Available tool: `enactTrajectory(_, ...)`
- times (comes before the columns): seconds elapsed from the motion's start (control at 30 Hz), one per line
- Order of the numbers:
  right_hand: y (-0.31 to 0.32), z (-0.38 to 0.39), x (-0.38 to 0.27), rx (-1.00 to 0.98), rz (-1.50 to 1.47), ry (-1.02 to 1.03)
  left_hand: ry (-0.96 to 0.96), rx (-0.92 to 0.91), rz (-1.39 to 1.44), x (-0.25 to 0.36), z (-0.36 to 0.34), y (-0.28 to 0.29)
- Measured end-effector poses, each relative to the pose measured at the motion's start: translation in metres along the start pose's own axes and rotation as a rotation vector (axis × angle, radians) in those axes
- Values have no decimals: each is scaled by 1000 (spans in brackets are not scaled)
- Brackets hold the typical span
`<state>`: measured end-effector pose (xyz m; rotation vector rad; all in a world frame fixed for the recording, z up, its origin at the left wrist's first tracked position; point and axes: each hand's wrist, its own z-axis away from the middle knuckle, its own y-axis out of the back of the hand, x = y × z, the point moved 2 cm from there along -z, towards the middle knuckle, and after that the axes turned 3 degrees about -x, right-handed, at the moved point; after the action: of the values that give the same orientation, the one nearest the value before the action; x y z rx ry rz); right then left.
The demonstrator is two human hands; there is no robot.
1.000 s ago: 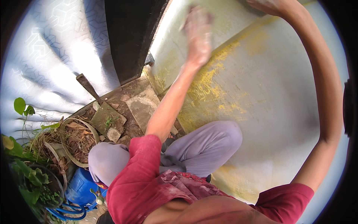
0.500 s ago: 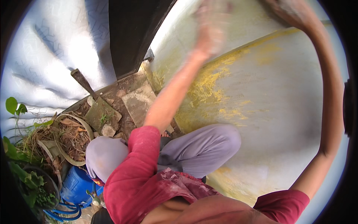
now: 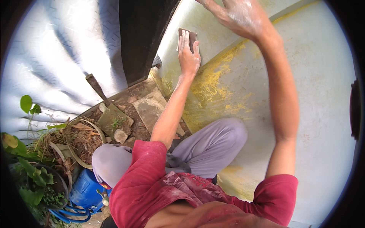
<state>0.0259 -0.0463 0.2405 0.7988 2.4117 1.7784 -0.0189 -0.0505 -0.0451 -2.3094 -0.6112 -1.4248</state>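
- Against the pale wall (image 3: 304, 76), the left hand (image 3: 189, 53) lies flat, fingers together, pressing a small brown sanding block (image 3: 189, 36) onto the surface just right of the dark door frame (image 3: 144, 38).
- The block sits high on the wall, above a band of yellow dust (image 3: 213, 81) that runs down the wall and toward the person's knee.
- The right hand (image 3: 235, 15) is spread open with palm to the wall, holding nothing; it is coated in pale dust and rests higher up, well to the right of the block.
- A blue can (image 3: 85, 192) stands at the lower left beside the person's hip; what is in it cannot be told. A blue hose (image 3: 70, 216) coils at its base.
- A round basket (image 3: 72, 140) near the can holds dry leaves and stalks.
- Green plants (image 3: 28, 171) crowd the left edge, next to the basket.
- A trowel (image 3: 102, 98) lies on the soil below the door frame, its handle pointing up-left, with flat stones (image 3: 150, 108) and a smaller stone (image 3: 121, 135) around it.
- The person squats in grey trousers (image 3: 209, 146) and a red shirt (image 3: 140, 186), knees between the stones and the wall.
- A small metal latch (image 3: 157, 61) sticks out at the foot of the frame, just left of the left forearm.
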Motion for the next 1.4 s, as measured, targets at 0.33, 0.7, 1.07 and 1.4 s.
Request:
enactTrajectory(0.33,-82,108,-11,466,-798,-591,95,171,-149,50,-16,84)
enactTrajectory(0.7,-111,58,-59,812,-1738,-579,131,-181,377,178,-55,157)
enactTrajectory(1.07,-98,99,-57,799,-1746,-653,104,-493,66,192,-62,133)
enactTrajectory(1.4,-63,130,-62,1168,-1293,-811,-136,-539,-21,213,-55,89)
